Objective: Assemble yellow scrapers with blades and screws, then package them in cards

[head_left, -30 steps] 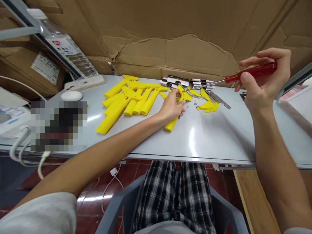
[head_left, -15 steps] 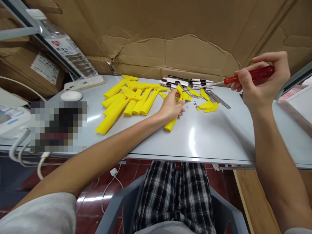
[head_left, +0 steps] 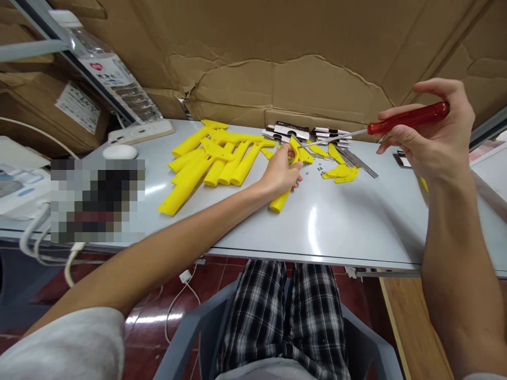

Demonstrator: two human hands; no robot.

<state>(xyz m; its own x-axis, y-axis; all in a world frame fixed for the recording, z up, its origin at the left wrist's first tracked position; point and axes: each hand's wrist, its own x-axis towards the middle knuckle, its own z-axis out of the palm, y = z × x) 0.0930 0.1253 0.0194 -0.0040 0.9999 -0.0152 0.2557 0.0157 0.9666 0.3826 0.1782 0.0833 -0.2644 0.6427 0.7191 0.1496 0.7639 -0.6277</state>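
Observation:
My left hand (head_left: pixel 283 168) is closed around a yellow plastic handle (head_left: pixel 280 201) with an angled head, steadying it on the table. In my right hand (head_left: pixel 439 124), raised at the right, is a screwdriver (head_left: pixel 410 117) with a red grip. Its thin shaft slants down to the left, and the tip is at the head of the yellow handle; whether it sits in a screw is too small to tell. Small metal nuts or screws (head_left: pixel 320 168) lie just right of my left hand. Loose yellow plastic pieces (head_left: pixel 341 172) and thin metal blades (head_left: pixel 361 162) are beyond them.
Several similar yellow handles (head_left: pixel 186 186) lie in a pile left of my hand. Black and white packets (head_left: pixel 291 130) rest against the cardboard (head_left: pixel 273 84) at the back. A power strip (head_left: pixel 140 132), a white mouse (head_left: pixel 120 152) and a plastic bottle (head_left: pixel 114 74) are at the left.
My right hand has shifted slightly up and right with the screwdriver, its fingers turned a little on the grip. My left hand keeps its hold on the yellow handle. The view has moved slightly.

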